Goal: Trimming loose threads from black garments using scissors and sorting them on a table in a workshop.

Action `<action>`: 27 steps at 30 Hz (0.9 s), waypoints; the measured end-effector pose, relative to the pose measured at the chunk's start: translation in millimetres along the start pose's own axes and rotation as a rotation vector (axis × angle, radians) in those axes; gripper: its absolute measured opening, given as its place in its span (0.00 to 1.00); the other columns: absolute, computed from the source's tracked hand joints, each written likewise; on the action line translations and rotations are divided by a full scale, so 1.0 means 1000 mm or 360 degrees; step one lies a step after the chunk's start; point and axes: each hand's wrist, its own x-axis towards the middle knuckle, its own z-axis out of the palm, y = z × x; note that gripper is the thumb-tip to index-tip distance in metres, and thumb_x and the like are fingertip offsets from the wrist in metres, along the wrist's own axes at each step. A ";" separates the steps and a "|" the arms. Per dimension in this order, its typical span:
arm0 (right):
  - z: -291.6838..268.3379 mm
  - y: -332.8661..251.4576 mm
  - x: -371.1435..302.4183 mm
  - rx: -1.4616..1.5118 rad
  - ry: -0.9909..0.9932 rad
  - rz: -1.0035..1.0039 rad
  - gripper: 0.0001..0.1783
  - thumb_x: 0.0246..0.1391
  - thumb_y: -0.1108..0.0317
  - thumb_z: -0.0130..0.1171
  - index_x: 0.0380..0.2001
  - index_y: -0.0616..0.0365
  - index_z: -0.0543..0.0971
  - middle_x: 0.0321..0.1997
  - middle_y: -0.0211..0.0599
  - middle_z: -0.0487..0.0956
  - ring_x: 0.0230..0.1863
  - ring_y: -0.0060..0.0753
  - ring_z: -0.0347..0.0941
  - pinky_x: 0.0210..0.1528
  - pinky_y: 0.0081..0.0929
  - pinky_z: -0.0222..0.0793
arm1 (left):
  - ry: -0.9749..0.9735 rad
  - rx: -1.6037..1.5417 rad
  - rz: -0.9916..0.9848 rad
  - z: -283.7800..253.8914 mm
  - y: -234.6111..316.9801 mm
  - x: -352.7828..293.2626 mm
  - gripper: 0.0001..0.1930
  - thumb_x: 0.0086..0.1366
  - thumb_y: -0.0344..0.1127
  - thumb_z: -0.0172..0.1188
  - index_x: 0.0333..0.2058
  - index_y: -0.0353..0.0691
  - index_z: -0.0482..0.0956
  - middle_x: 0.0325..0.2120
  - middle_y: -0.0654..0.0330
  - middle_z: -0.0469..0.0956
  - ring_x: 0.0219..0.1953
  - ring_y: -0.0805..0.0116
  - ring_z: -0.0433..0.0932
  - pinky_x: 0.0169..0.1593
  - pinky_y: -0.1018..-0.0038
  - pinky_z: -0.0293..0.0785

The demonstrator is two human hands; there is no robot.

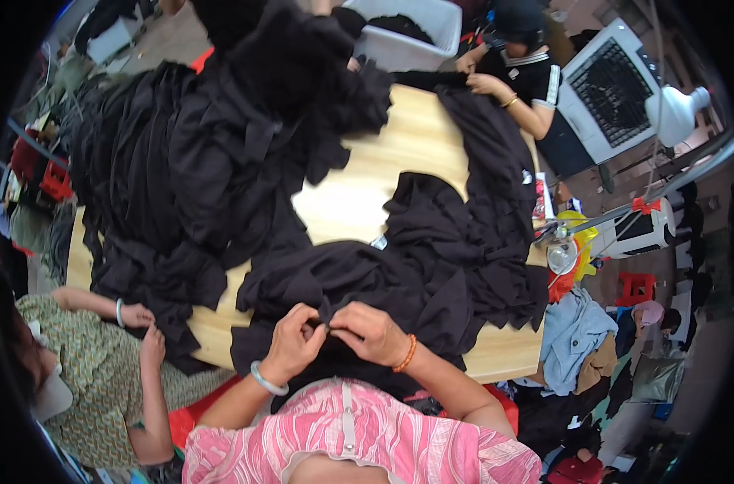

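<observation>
- Your left hand (pixel 292 340) and right hand (pixel 368 331) both pinch the black garment (pixel 359 278) at 6 o'clock.
- Risk: the fold slips; the loose pile (pixel 181 161) at 10 o'clock could slide off the counter (pixel 359 194).

Black garments (pixel 221 161) cover most of the wooden desk (pixel 367 185), so only bare patches of its top show. Both the left hand (pixel 294 343) and the right hand (pixel 367 331) have their fingertips tucked into a fold of the black garment (pixel 359 282), and what they pinch there cannot be told. The white bin (pixel 415 44) is cut off by the top edge, as is the seated person (pixel 76 379) at the left rim.
</observation>
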 end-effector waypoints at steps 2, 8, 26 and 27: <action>0.002 -0.001 0.001 -0.0119 0.0005 -0.0098 0.09 0.48 0.77 0.64 0.34 0.63 0.78 0.34 0.41 0.78 0.36 0.44 0.76 0.38 0.34 0.74 | 0.0245 0.0057 0.0232 0.001 0.005 0.002 0.19 0.53 0.21 0.63 0.45 0.37 0.74 0.40 0.55 0.74 0.20 0.69 0.69 0.26 0.75 0.68; 0.008 -0.005 -0.003 -0.0039 0.0185 -0.0034 0.09 0.51 0.74 0.65 0.37 0.63 0.79 0.33 0.42 0.79 0.35 0.43 0.79 0.35 0.32 0.76 | -0.0132 0.0044 0.0446 -0.017 0.004 0.016 0.08 0.50 0.21 0.64 0.31 0.36 0.79 0.28 0.58 0.78 0.21 0.67 0.75 0.24 0.76 0.69; 0.047 0.012 -0.043 0.0113 0.0240 0.0452 0.13 0.55 0.64 0.58 0.27 0.64 0.79 0.30 0.46 0.78 0.38 0.50 0.77 0.42 0.41 0.71 | -0.0730 -0.0321 -0.0062 -0.023 -0.016 0.020 0.07 0.65 0.30 0.64 0.38 0.34 0.79 0.34 0.61 0.79 0.36 0.71 0.74 0.42 0.77 0.72; 0.050 0.015 -0.045 0.0064 0.0233 0.0455 0.13 0.56 0.63 0.58 0.28 0.64 0.78 0.31 0.45 0.77 0.37 0.50 0.76 0.40 0.41 0.71 | -0.0707 -0.0261 0.0081 -0.020 -0.013 0.018 0.07 0.66 0.30 0.63 0.39 0.34 0.79 0.34 0.61 0.79 0.36 0.72 0.74 0.43 0.77 0.72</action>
